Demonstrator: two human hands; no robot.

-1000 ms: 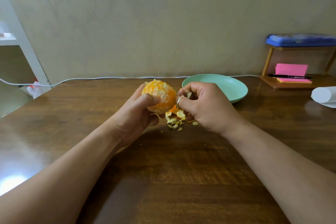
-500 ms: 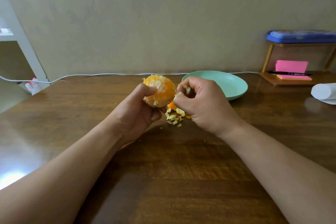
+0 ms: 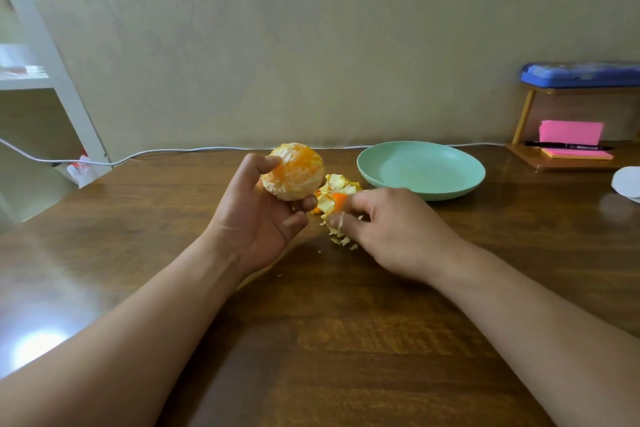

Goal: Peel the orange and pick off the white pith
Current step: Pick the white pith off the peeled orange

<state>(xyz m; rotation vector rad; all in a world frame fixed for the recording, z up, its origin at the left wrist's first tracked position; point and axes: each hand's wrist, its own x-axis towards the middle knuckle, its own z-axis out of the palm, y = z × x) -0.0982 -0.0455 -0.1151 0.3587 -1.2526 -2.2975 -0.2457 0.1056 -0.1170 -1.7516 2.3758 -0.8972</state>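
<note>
Just left of the plate [image 3: 415, 166], the left hand [image 3: 256, 218] grips the orange [image 3: 292, 172]; beside it, the right hand [image 3: 391, 229], blurred, seems to pinch pith [image 3: 341, 222].

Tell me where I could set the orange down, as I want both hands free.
Bare wood of the table lies between the forearms, and left of the left hand up to the white cable. The green plate looks empty. Crowded: the peel pile between orange, right hand and plate.

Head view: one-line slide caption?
Peeled orange in left hand; right hand at the peel pile beside a green plate.
</note>
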